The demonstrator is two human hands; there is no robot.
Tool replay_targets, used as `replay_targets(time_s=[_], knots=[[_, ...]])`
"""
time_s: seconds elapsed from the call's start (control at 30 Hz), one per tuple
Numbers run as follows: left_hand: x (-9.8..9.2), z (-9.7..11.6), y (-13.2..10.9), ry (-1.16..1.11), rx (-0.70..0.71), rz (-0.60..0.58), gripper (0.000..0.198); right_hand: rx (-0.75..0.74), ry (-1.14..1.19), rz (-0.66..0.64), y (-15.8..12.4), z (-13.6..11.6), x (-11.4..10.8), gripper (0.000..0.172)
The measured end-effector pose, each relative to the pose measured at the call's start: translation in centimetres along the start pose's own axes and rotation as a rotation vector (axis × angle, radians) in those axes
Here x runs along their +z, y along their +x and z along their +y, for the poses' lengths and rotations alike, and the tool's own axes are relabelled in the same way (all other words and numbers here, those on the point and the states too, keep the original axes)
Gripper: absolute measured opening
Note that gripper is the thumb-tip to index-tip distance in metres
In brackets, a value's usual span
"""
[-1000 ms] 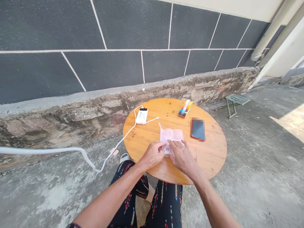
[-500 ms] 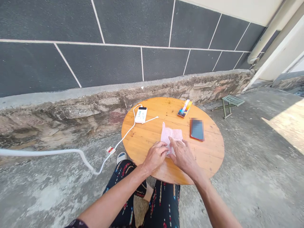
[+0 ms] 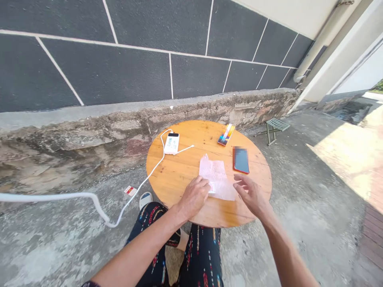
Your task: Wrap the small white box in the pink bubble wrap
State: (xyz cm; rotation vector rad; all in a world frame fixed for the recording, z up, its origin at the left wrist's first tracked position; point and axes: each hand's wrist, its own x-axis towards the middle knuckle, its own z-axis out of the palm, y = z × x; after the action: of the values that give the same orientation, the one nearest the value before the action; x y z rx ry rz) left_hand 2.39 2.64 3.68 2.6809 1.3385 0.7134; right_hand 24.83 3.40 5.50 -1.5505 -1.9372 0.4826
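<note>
A pink, translucent sheet that looks like bubble wrap lies spread on the round wooden table. On its lower left part rests a small flat white object, too small to identify and partly hidden by my fingers. My left hand is closed at the left edge of the sheet, its curled fingertips gripping that white object. Just right of the sheet, my right hand hovers with fingers apart and bent, holding nothing.
A phone in a red case lies right of the sheet. Behind it stands a tape roll in a colourful holder. A white power bank with a white cable sits at the back left. A folding stool stands near the wall.
My right hand has moved off the sheet to the right and opened. The pink sheet now lies more unfolded, with the white object showing. The view has shifted slightly right.
</note>
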Motion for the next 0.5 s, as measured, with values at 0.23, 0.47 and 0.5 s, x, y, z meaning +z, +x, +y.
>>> replay_targets(time_s=[0.23,0.47,0.5], knots=[[0.2,0.0,0.0,-0.045,0.005,0.010,0.016,0.365,0.191,-0.194,-0.9,2.0,1.8,0.048],[0.3,-0.3,-0.1,-0.096,0.013,0.029,0.016,0.436,0.306,-0.016,0.0,0.4,5.4,0.050],[0.3,-0.4,-0.1,-0.091,0.017,0.029,0.015,0.413,0.319,0.011,0.1,0.5,5.8,0.050]])
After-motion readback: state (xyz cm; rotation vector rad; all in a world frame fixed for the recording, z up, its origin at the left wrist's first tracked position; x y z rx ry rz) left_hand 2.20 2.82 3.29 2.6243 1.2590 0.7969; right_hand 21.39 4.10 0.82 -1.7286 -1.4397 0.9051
